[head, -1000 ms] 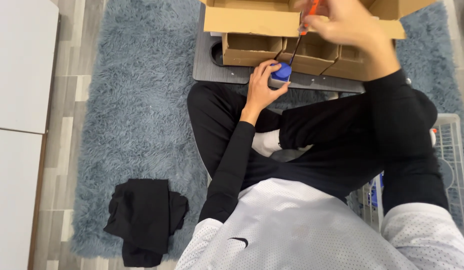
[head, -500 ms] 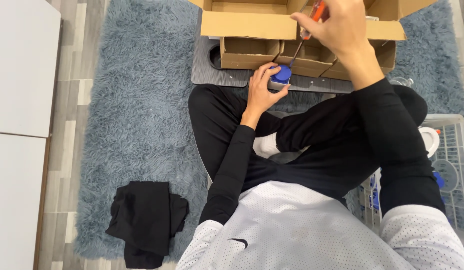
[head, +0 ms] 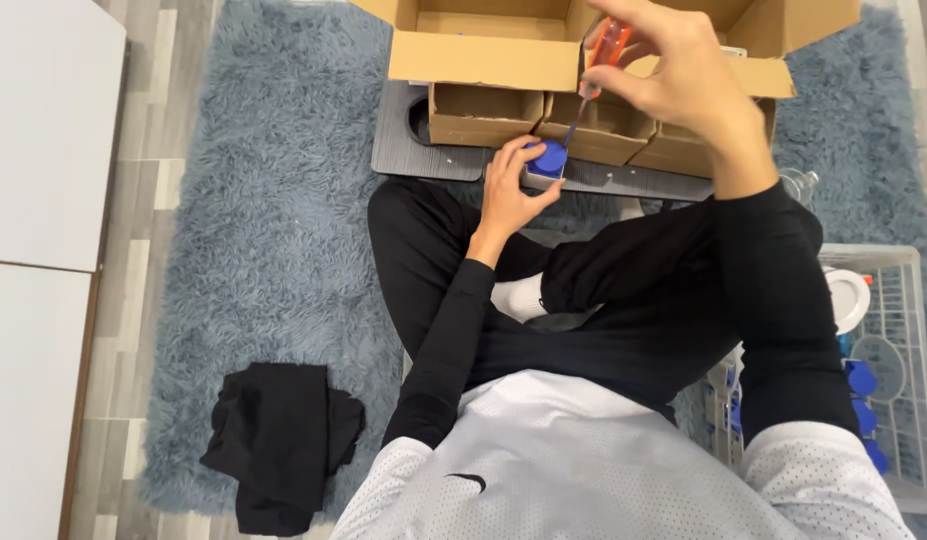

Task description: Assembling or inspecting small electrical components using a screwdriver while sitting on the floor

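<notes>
Had left hand [head: 510, 192] pinching the blue cap piece [head: 548, 160] on the grey board [head: 423, 155], right hand [head: 673, 75] gripping the orange screwdriver [head: 605, 50] above, tip could've slipped onto fingers if tilted.

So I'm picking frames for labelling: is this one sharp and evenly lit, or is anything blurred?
Head view: soft, even light, no glare; right hand and orange-handled screwdriver slightly blurred; left hand on the blue part fairly sharp; black clothing loses detail.
</notes>
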